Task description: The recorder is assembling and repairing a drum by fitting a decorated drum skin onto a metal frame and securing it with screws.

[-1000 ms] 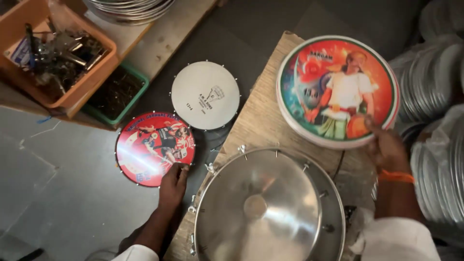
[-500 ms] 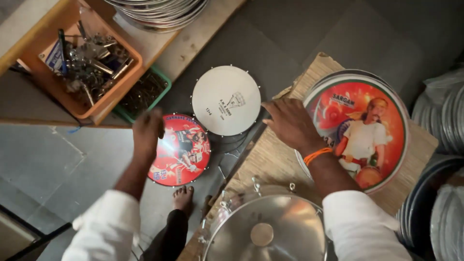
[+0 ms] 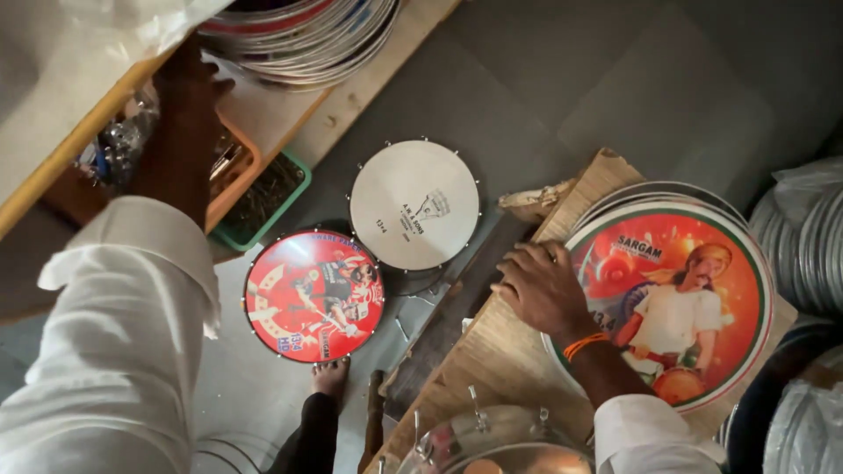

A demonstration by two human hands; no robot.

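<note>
Orange plastic marks the tray of metal hardware (image 3: 230,171) on the low wooden shelf, and the left hand (image 3: 186,110) is up there now, raised to the tray's rim; half a second ago it hung lower, over the small red round drum with a printed picture head (image 3: 313,296) on the floor. Whether its fingers grip anything cannot be told, since only the back of the hand shows. The right hand (image 3: 542,288) has slid from the middle of the pale wooden board (image 3: 492,351) to the left edge of the large round drum head printed with a figure on an orange ground (image 3: 676,303). Its fingers lie loosely curled and spread, pressing flat on the rim and the board, holding nothing. That printed head lies face up on the board, on top of more stacked discs; being round it has no long axis, and the printed figure's head points toward the top of the view. A small white round drum head (image 3: 414,204) sits just above the red one, touching or nearly so. A shiny metal drum shell (image 3: 492,443) shows at the bottom edge.
</note>
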